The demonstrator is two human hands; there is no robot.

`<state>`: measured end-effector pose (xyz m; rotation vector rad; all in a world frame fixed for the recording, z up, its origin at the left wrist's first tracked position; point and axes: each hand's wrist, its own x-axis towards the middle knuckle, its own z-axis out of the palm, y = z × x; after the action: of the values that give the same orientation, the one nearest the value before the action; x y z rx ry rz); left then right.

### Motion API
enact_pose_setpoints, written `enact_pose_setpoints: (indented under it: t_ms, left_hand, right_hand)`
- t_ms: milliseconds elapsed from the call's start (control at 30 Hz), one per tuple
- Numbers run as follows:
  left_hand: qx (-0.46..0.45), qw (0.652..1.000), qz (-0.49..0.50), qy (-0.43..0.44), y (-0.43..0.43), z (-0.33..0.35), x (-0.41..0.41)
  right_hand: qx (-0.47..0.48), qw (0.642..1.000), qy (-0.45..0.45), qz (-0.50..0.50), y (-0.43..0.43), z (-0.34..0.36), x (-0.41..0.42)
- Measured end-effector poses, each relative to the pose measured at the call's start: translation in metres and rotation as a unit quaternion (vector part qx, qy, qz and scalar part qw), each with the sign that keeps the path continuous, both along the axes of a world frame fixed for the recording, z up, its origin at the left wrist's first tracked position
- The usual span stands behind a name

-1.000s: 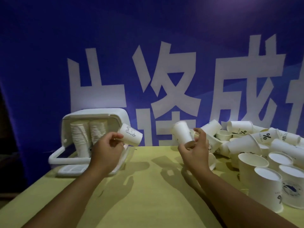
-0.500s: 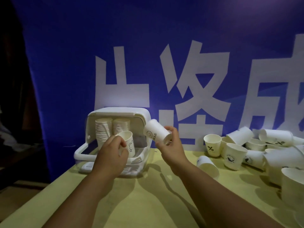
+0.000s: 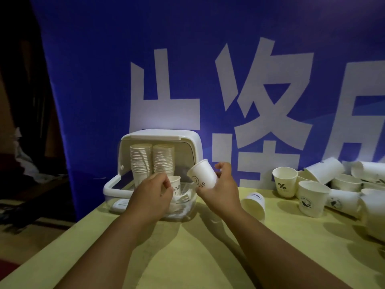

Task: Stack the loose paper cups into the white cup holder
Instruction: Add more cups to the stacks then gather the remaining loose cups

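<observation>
The white cup holder (image 3: 187, 147) stands open at the table's back left, with two tall stacks of cups (image 3: 152, 161) inside. My left hand (image 3: 153, 195) grips a small paper cup with a drawing (image 3: 175, 185), upright just inside the holder's front tray. My right hand (image 3: 221, 189) holds a second white paper cup (image 3: 202, 176), tilted with its base pointing up and left, right of the holder's opening. One loose cup (image 3: 254, 204) lies on its side just right of my right wrist.
A pile of loose paper cups (image 3: 312, 192), some upright and some lying down, fills the right side of the yellow table (image 3: 187, 257). A blue banner with white characters (image 3: 208, 80) hangs behind. The table's left edge drops to a dark floor.
The view has shifted left toward the holder. My left hand has lowered its cup further into the holder's front tray. My right hand has brought its cup closer to the opening.
</observation>
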<state>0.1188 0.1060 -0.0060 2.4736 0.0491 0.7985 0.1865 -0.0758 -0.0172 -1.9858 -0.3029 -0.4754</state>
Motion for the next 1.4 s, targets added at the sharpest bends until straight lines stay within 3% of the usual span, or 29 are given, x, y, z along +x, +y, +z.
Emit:
enact_pose_setpoints:
  t_ms: [100,333,567,733,867,967,1100,1267,1400]
  left_hand:
    - [-0.013,1.0,0.0,0.012,0.0,-0.003,0.0]
    - [-0.028,1.0,-0.01,-0.003,0.006,-0.003,0.001]
    - [-0.029,0.999,-0.024,0.024,0.008,-0.005,0.002]
    - [-0.064,0.997,-0.019,0.022,0.003,-0.002,0.001]
    - [-0.098,0.995,-0.012,0.01,0.002,-0.002,0.0]
    - [-0.092,0.996,-0.012,-0.009,0.005,-0.001,0.0]
    - [-0.055,0.997,-0.06,-0.018,0.004,-0.005,0.001]
    - [-0.033,0.999,0.005,-0.02,0.007,-0.005,0.006]
    - [-0.031,0.999,0.032,-0.01,0.005,-0.005,0.006]
  right_hand:
    - [-0.044,0.999,-0.024,0.017,-0.002,0.002,-0.003]
    - [-0.042,0.997,-0.041,0.055,-0.005,0.007,-0.007]
    - [0.024,0.996,-0.072,0.036,0.005,0.018,-0.009]
    - [-0.116,0.99,-0.059,0.053,0.013,0.021,-0.015]
    - [-0.265,0.959,-0.084,0.06,0.017,0.024,-0.014]
    - [-0.304,0.946,-0.094,0.059,0.019,0.025,-0.014]
    - [-0.221,0.97,-0.054,0.089,0.025,0.023,-0.018]
    - [-0.242,0.967,-0.046,0.065,0.025,0.01,-0.019]
    - [-0.197,0.976,-0.03,0.083,0.025,0.007,-0.023]
